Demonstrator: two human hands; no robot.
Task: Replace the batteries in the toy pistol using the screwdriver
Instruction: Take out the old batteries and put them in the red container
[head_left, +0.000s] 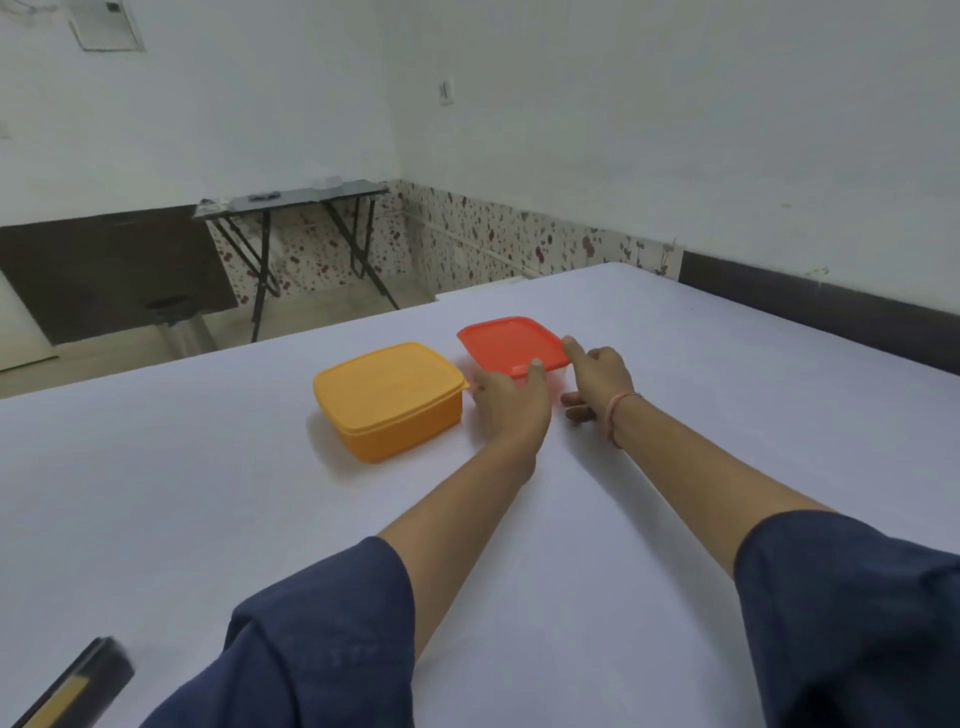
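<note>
Head view: both hands, left hand (511, 397) and right hand (597, 376), at red-lidded box (506, 343) edges.

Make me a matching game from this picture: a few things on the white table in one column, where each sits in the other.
Things:
1. Square orange plastic box
2. Red plastic lid
3. Dark flat case

Places:
A. between both hands
B. near corner, bottom left
C. left of the hands, closed

Pairs: 1-C, 2-A, 3-B. The left hand and right hand touch the lid's near edge.

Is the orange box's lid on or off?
On: the orange box is shut, its matching lid lying flat across the rim.
</note>
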